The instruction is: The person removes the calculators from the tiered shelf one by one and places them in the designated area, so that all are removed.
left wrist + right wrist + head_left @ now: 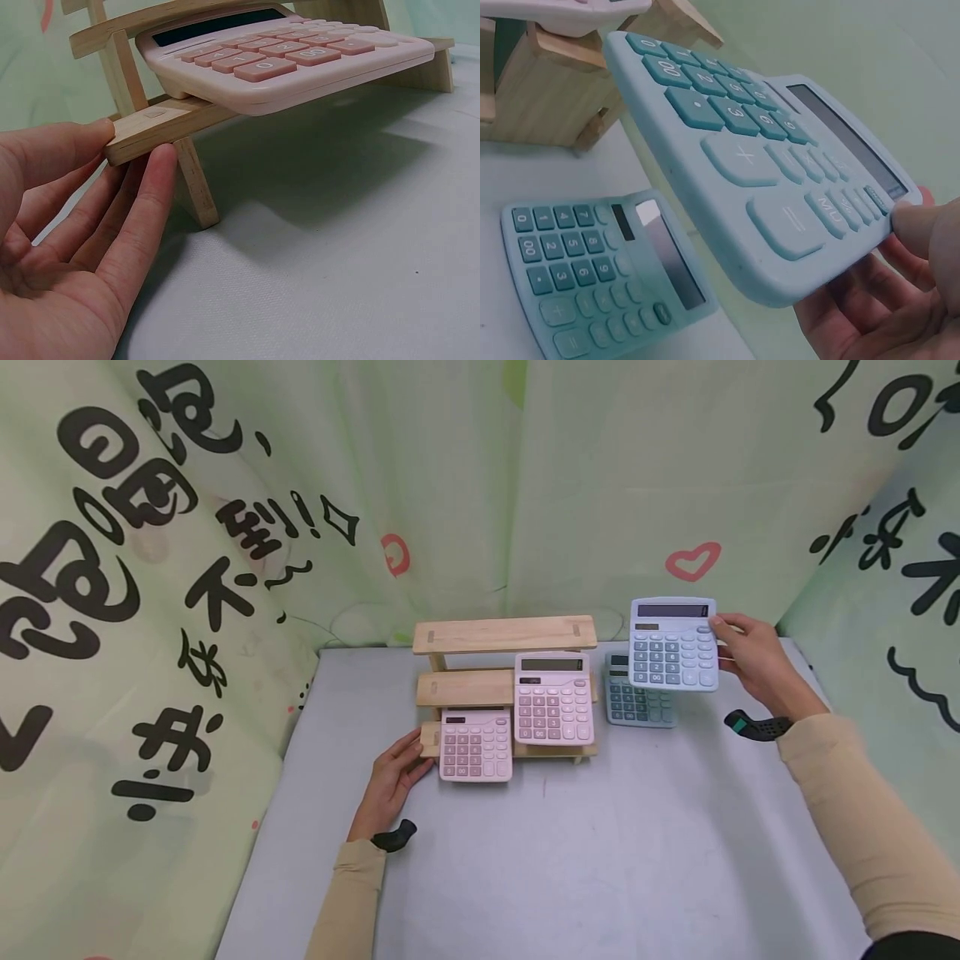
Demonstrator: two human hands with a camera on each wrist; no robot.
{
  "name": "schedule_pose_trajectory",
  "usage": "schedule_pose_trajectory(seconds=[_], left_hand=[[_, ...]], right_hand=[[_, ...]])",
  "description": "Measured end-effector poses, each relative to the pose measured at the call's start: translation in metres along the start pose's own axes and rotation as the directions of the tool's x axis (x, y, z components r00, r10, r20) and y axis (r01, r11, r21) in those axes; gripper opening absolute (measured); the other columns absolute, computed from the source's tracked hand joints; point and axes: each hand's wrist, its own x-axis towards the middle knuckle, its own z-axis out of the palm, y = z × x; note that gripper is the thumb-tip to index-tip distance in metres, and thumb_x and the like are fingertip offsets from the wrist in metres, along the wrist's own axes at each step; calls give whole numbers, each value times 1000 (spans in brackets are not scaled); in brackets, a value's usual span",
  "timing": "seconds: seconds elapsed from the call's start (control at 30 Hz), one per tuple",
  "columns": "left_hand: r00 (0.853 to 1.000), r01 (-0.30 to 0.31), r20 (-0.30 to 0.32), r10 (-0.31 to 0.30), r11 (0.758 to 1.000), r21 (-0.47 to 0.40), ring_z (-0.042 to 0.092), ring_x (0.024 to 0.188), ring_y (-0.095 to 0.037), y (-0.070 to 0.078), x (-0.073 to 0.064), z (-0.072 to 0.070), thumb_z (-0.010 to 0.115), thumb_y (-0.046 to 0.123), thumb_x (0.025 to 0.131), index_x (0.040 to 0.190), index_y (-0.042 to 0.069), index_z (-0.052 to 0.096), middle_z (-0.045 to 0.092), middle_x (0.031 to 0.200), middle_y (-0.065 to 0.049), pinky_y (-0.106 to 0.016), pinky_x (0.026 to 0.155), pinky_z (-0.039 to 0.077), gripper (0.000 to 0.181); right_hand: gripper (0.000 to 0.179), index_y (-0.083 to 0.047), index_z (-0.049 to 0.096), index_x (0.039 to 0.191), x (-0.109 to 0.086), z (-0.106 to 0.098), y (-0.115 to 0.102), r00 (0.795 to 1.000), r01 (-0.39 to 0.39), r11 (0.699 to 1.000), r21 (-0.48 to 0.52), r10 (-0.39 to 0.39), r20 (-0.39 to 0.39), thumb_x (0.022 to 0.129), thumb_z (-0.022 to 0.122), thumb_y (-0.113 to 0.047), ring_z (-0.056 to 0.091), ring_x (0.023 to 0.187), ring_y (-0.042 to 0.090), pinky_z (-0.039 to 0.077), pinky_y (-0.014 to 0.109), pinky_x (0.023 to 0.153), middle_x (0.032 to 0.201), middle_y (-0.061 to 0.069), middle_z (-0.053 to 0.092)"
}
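Observation:
My right hand (761, 660) holds a light blue calculator (675, 642) by its upper right edge, raised above the table. In the right wrist view the thumb lies along the calculator's (727, 165) rim near the display, with fingers behind it. A teal calculator (641, 708) lies below, partly covered in the head view. My left hand (388, 783) pinches the left end of the lowest board of a stepped wooden rack (480, 689), thumb above and fingertips beneath. On the rack, a pink calculator (476, 745) leans low at left and another pink calculator (555, 700) stands higher at right.
The rack stands near the back of a white-covered table (570, 860). Behind it hangs a pale green curtain (450, 485) with black lettering, which also runs along both sides. The teal calculator lies just right of the rack.

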Motion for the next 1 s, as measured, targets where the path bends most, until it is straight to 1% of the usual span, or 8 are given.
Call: schedule_pose_trajectory(seconds=[0.13,0.27,0.37,0.47,0.63,0.8,0.9,1.0], left_hand=[[1000,-7,-2,7,1000,5,63,129,-19,0,0,0,63,10,104,154,11,50,45,160,-11,-28,105,59,52],[1000,-5,-5,5,1000,4,63,129,-18,-1,0,1,62,10,105,154,11,50,44,161,-12,-28,104,59,51],[1000,-7,1,7,1000,9,63,129,-18,-1,0,0,61,11,105,156,11,48,43,162,-13,-28,104,59,52],[1000,-22,10,21,999,26,62,129,-17,-1,-1,-2,60,10,106,157,10,46,41,163,-14,-28,104,59,53],[1000,-25,5,25,999,21,64,126,-16,-1,0,-3,60,10,106,157,9,46,41,162,-15,-28,103,60,53],[1000,-15,4,15,1000,8,65,123,-15,-2,0,-4,61,9,105,156,9,47,43,161,-15,-28,104,60,53],[1000,-10,5,10,1000,4,67,121,-14,-3,0,-4,60,7,105,156,9,47,44,160,-14,-28,103,60,52],[1000,-10,12,10,1000,6,67,121,-13,-2,-1,-4,59,7,106,157,9,46,43,160,-14,-28,104,59,53]], right_hand=[[79,-15,26,166,2,-10,13,1000,-9,1000,-22,10,22,104,40,-62,59,98,3,56,8,83,118,-15,51],[78,-16,25,166,5,-23,25,999,-26,999,-48,28,45,105,38,-61,58,98,2,56,8,82,118,-15,51],[77,-16,22,167,6,-32,35,997,-42,997,-63,45,61,106,36,-60,57,99,1,55,8,82,118,-16,49],[77,-16,17,168,8,-38,43,995,-50,996,-77,56,77,107,35,-59,56,99,0,55,9,83,119,-15,48],[80,-12,10,169,11,-44,57,992,-71,991,-112,82,99,108,32,-59,55,104,5,55,9,83,125,-11,46],[82,-9,6,168,14,-51,75,987,-122,985,-125,134,91,108,30,-59,51,110,15,55,9,80,130,-4,45],[82,-9,4,168,16,-55,86,983,-162,980,-115,171,73,108,29,-59,50,111,17,54,10,79,129,-3,45],[83,-10,3,168,17,-58,95,977,-200,975,-96,205,54,108,30,-60,48,111,17,53,11,77,127,-6,45]])
